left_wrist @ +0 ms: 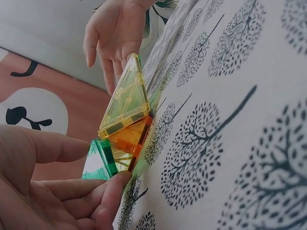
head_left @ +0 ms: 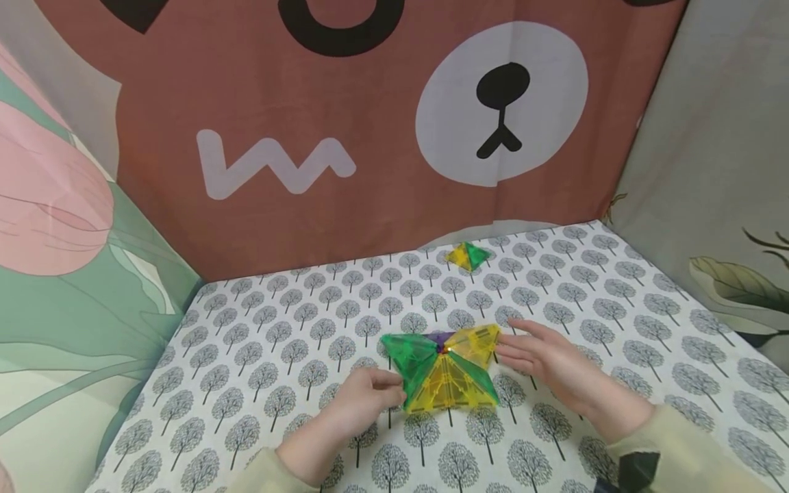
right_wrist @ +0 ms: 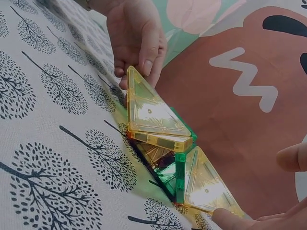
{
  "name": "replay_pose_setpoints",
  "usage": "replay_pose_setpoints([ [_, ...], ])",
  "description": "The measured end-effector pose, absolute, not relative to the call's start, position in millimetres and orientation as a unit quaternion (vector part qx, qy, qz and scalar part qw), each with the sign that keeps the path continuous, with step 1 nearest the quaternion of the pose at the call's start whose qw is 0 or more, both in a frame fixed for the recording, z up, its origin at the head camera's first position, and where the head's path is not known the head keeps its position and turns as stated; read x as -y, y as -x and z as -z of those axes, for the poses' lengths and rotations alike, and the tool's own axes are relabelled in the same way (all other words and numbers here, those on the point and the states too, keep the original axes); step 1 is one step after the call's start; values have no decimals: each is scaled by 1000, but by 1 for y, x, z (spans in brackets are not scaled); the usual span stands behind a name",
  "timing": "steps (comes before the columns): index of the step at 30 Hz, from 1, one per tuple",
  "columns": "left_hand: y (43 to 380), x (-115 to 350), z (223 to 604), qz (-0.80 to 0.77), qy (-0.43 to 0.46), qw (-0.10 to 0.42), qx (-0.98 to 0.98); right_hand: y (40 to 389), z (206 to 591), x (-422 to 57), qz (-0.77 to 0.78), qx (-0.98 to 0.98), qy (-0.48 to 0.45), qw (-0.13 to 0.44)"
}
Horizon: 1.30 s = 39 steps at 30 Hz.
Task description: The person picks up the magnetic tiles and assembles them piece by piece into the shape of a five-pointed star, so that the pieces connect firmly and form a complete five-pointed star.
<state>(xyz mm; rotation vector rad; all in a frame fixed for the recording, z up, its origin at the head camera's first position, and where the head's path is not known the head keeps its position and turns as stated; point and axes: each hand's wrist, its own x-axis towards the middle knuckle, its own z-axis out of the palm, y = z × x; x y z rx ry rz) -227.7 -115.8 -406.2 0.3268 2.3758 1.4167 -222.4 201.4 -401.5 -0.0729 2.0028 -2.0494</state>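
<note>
A star-like build of see-through magnetic tiles (head_left: 453, 383), green and yellow with a purple piece behind, stands on the tree-print cloth. Orange shows low on it in the left wrist view. At its left corner my left hand (head_left: 366, 400) pinches a tile edge between thumb and fingers; the left wrist view has a green tile (left_wrist: 101, 160) between them. My right hand (head_left: 545, 359) is on the other side, fingers fairly straight, fingertips right at the tip of a yellow tile (head_left: 477, 342). In the right wrist view those fingers lie along a yellow tile (right_wrist: 206, 184).
A smaller yellow and green tile pyramid (head_left: 468, 257) sits farther back, near the back wall (head_left: 277, 226) with its printed bear face. Printed fabric walls (head_left: 61, 329) border the left and right sides. The cloth (head_left: 259, 411) covers the whole surface.
</note>
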Motion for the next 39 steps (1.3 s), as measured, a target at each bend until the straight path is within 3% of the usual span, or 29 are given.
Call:
replay_pose_setpoints([
  [5, 242, 124, 410, -503, -90, 154, -846, 229, 404, -208, 695, -705, 20, 138],
  [11, 284, 145, 414, -572, 15, 130, -810, 256, 417, -233, 698, -697, -6, 163],
  [20, 361, 142, 413, -628, -31, 215, -747, 344, 423, -260, 685, -706, 13, 178],
  [27, 407, 117, 407, -632, -39, 262, -729, 407, 422, -251, 635, -755, 5, 165],
  [31, 428, 108, 407, -655, -5, 281, -701, 427, 419, -240, 535, -831, 19, 153],
  [36, 439, 107, 407, -647, -5, 281, -709, 442, 415, -221, 254, -956, 85, 121],
  [39, 443, 108, 406, -641, -10, 280, -715, 447, 416, -214, 211, -963, 117, 120],
])
